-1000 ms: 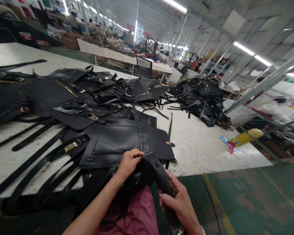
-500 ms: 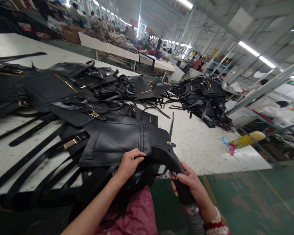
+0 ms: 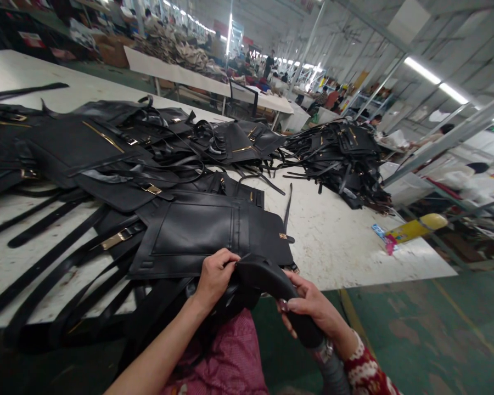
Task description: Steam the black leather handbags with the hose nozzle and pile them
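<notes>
A black leather bag with a gold buckle lies flat at the table's near edge. My left hand is closed, thumb and finger pinched on the bag's near edge. My right hand wraps round a curved black hose nozzle, which has a grey hose clamped to its lower end. The nozzle's flat tip is beside my left fingertips, over the bag's edge. Whether the tip touches the leather I cannot tell. Straps hang from the bag near my lap.
More black bags with straps and gold buckles are heaped on the left of the white table. Another pile of bags sits further back. A yellow cylinder lies near the right end. People work in the background.
My right hand has moved the nozzle left and slightly down, bringing its tip up to my left fingers. The left hand keeps its pinch on the bag edge.
</notes>
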`<control>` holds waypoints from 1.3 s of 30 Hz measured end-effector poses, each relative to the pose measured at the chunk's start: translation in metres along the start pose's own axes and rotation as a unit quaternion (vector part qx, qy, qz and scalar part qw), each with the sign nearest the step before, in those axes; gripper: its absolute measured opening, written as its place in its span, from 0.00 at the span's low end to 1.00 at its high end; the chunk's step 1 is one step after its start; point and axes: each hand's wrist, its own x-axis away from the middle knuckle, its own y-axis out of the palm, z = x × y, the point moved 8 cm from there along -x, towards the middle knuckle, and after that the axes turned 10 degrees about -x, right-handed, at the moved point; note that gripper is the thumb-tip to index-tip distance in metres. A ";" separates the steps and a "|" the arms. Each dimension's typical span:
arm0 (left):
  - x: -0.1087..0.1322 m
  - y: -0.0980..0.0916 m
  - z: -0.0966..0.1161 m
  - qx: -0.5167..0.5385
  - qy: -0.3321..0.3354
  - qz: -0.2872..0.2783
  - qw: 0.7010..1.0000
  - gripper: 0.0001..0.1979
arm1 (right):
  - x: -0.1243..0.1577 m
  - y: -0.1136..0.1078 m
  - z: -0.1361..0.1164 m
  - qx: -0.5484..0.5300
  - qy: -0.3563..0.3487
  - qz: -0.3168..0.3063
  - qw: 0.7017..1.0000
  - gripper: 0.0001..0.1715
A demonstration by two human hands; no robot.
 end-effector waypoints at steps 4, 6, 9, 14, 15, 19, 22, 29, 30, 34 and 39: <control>0.001 0.001 0.001 0.000 -0.001 -0.003 1.000 0.08 | 0.002 -0.003 0.002 -0.005 -0.010 0.003 1.000 0.40; 0.002 0.000 0.001 0.004 -0.005 0.000 1.000 0.08 | 0.001 -0.007 -0.006 -0.004 -0.041 0.021 0.999 0.39; 0.003 -0.001 0.002 0.007 -0.006 0.001 1.000 0.07 | 0.001 -0.016 -0.020 -0.008 -0.084 0.051 0.995 0.38; 0.004 -0.001 0.004 0.009 0.006 -0.005 1.000 0.07 | 0.006 -0.013 -0.015 0.005 -0.060 0.040 0.997 0.41; 0.004 0.000 0.004 0.008 0.011 -0.004 1.000 0.07 | 0.007 -0.010 -0.012 0.007 -0.051 0.033 0.998 0.41; 0.007 0.003 0.001 0.001 0.026 -0.001 1.000 0.10 | 0.005 0.007 -0.004 0.025 -0.027 0.006 0.999 0.41; 0.006 0.003 -0.001 -0.001 0.022 -0.005 1.000 0.10 | 0.004 0.016 -0.007 0.040 -0.024 0.006 0.999 0.42; 0.008 -0.017 0.065 -0.077 0.063 0.029 0.995 0.09 | 0.008 -0.003 -0.033 0.060 -0.112 0.115 0.985 0.47; 0.012 -0.015 0.081 -0.101 0.085 0.026 0.991 0.10 | 0.008 -0.008 -0.037 0.060 -0.124 0.129 0.982 0.47; 0.032 0.032 0.104 -0.232 0.135 -0.118 0.956 0.08 | 0.002 -0.026 -0.048 0.059 -0.144 0.170 0.973 0.48; 0.016 0.056 0.064 -0.301 0.174 -0.112 0.931 0.21 | -0.013 -0.040 -0.037 0.068 -0.114 0.176 0.975 0.48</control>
